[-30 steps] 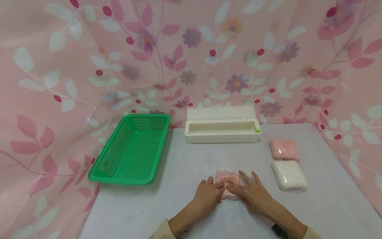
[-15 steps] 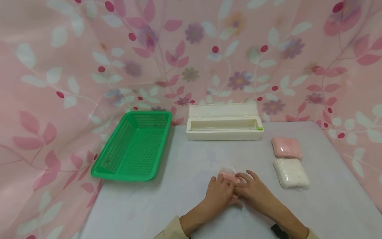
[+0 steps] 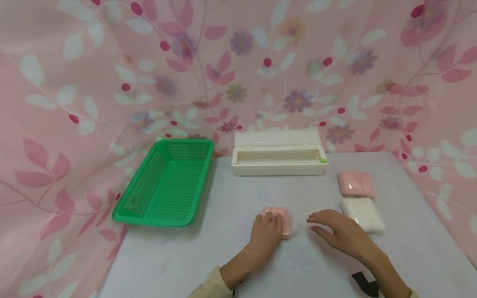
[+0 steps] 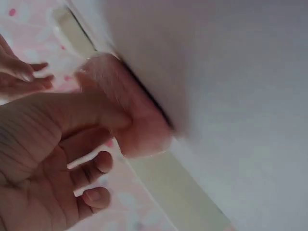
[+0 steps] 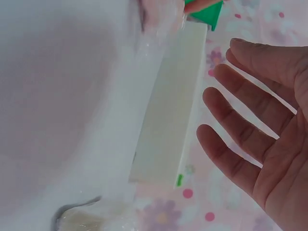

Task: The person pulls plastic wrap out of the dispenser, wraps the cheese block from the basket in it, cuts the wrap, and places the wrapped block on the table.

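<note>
On the white tabletop in the head view lies a small pink block [image 3: 285,225] wrapped in clear plastic film, with loose film at its right side. My left hand [image 3: 265,236] holds it from the left, fingers over its top. The left wrist view shows the thumb pressed against the pink block [image 4: 147,132], with other fingers loosely bent below. To the right, apart from the block, my right hand [image 3: 344,232] is held with fingers spread and nothing in them. In the right wrist view those fingers [image 5: 243,134] are relaxed, and the block shows only partly at the top.
A cream film dispenser box [image 3: 279,169] with raised lid and green slider stands at the back. The green basket [image 3: 199,186] is at the left. At the right lie another pink wrapped block [image 3: 357,184] and a white wrapped block [image 3: 362,215], close to my right hand.
Both hands were together on the pink block. Now the right hand has let go and moved right. The left hand has turned the block and shifted it slightly left.
</note>
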